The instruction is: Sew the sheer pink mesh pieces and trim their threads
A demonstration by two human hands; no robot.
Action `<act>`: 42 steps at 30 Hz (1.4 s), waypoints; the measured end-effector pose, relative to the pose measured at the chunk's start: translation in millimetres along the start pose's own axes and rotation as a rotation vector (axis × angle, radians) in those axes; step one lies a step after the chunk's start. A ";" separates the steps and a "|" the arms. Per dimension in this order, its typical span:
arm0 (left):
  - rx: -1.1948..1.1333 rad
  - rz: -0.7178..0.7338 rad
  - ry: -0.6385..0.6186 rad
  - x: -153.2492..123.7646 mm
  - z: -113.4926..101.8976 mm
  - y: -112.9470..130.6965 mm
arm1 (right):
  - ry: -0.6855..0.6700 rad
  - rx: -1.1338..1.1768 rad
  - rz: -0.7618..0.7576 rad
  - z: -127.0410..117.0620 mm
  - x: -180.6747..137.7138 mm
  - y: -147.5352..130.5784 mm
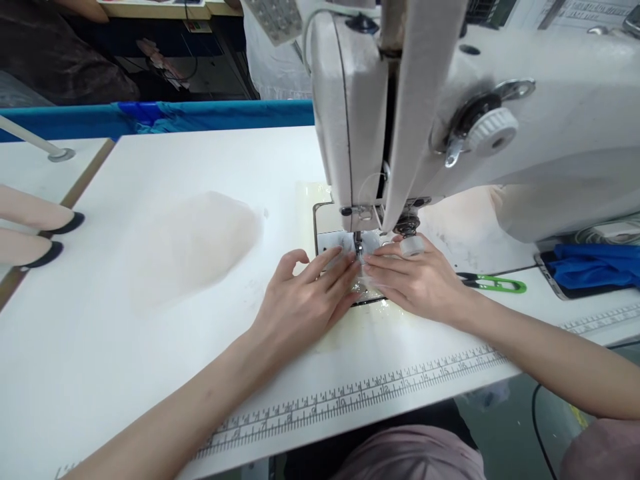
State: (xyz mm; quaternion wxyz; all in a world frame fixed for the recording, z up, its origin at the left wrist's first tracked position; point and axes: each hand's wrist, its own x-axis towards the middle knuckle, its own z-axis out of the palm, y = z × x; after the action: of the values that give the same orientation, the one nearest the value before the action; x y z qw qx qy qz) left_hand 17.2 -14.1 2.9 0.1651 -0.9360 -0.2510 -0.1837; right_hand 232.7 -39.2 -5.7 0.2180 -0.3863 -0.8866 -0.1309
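Observation:
My left hand (305, 297) lies flat on the white table, fingers stretched toward the needle (359, 248) of a white sewing machine (450, 120). My right hand (417, 277) rests opposite it, fingers extended and pressing a small sheer, almost transparent piece of fabric (367, 283) on the needle plate (333, 243). A white thimble-like ring (411, 247) sits on one right finger. Fingertips of both hands meet just in front of the presser foot.
A pile of sheer pale fabric (193, 243) lies left of the machine. Green-handled snips (493, 284) and a blue cloth on a tray (590, 267) are at right. A ruler strip (350, 400) runs along the table's front edge. Two pale forms with black tips (40, 233) sit far left.

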 end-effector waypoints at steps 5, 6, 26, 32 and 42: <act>-0.025 0.009 0.003 -3.6 -1.9 2.2 | -0.002 0.007 -0.011 -1.7 -3.8 -2.3; -0.031 0.008 0.003 -3.6 -1.9 1.9 | -0.005 0.004 -0.011 -1.7 -4.1 -2.3; -0.024 -0.018 0.025 1.9 4.6 -3.3 | -0.020 -0.044 0.010 1.7 0.1 -0.6; -0.024 -0.016 0.034 3.1 7.6 -4.7 | -0.035 -0.010 0.022 2.1 2.0 0.0; -0.039 -0.036 0.037 4.9 8.5 -5.6 | -0.025 -0.058 0.016 3.2 2.7 0.6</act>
State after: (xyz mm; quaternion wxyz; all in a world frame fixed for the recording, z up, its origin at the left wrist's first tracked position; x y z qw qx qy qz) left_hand 20.5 -4.1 -1.3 0.1483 -0.9307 -0.2612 -0.2087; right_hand 230.6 -35.8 -7.1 0.1967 -0.4012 -0.8819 -0.1500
